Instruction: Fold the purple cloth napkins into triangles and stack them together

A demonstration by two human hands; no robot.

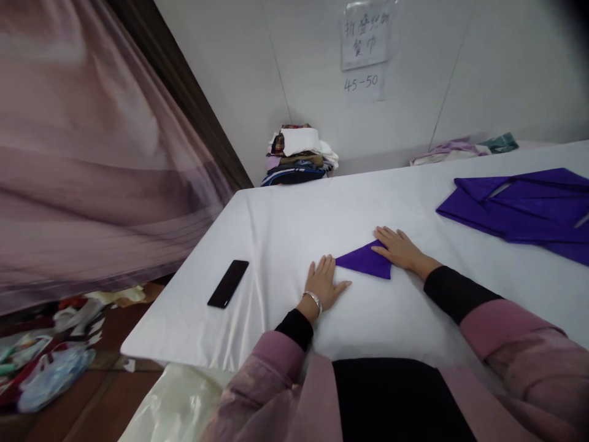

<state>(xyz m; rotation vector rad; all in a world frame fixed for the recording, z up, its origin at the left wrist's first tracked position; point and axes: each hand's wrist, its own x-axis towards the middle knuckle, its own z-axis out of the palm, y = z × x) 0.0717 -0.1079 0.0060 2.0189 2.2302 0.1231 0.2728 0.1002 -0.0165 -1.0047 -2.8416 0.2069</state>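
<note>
A small purple cloth (363, 261), folded to a narrow triangle, lies flat on the white-covered table (304, 215). My left hand (324, 285), with a silver bracelet at the wrist, rests palm down by the cloth's pointed left tip, fingers stretched out. Over the cloth's wide right end lies my right hand (398, 248), also flat with its fingers extended, the thumb on the fabric. Part of that edge is hidden under the hand. Neither hand grips anything.
More purple cloths (515, 209) lie overlapping at the right. A black phone (228, 283) rests at the left. Piled clothes (299, 156) stand behind the table's far edge, near the wall. A pink curtain (105, 135) hangs at the left, with bags (55, 374) on the floor below.
</note>
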